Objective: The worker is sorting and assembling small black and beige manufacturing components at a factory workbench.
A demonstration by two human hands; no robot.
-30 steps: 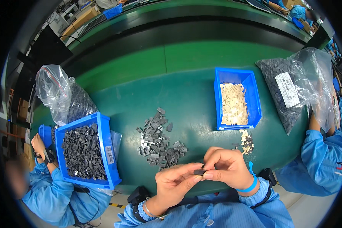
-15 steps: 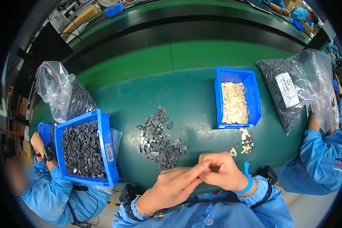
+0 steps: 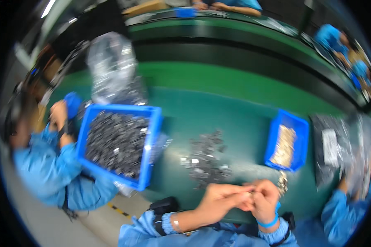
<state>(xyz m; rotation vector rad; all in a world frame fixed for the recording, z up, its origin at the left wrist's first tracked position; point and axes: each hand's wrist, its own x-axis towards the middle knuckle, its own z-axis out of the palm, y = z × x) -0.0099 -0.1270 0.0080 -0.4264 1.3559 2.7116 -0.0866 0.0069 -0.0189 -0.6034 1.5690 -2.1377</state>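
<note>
My left hand (image 3: 223, 201) and my right hand (image 3: 264, 201) meet fingertip to fingertip above the table's near edge. Both are closed in a pinch; whatever lies between the fingers is too small and blurred to make out. Just beyond my left hand is a loose pile of small dark grey pieces (image 3: 208, 164). Close to my right hand lies a little heap of small beige pieces (image 3: 282, 184). Behind that heap stands a blue bin (image 3: 302, 142) holding beige strips (image 3: 285, 146).
A larger blue bin (image 3: 149, 144) full of dark pieces (image 3: 117, 144) stands left, a clear plastic bag (image 3: 113, 70) behind it. Another bag of dark pieces (image 3: 329, 144) lies right. Co-workers in blue sit left (image 3: 49, 173) and right (image 3: 342, 214), others across the green table (image 3: 243, 123).
The view has swung left and blurred, so the table's things appear shifted right. My hands stay joined at the fingertips, with the fingers slightly rearranged.
</note>
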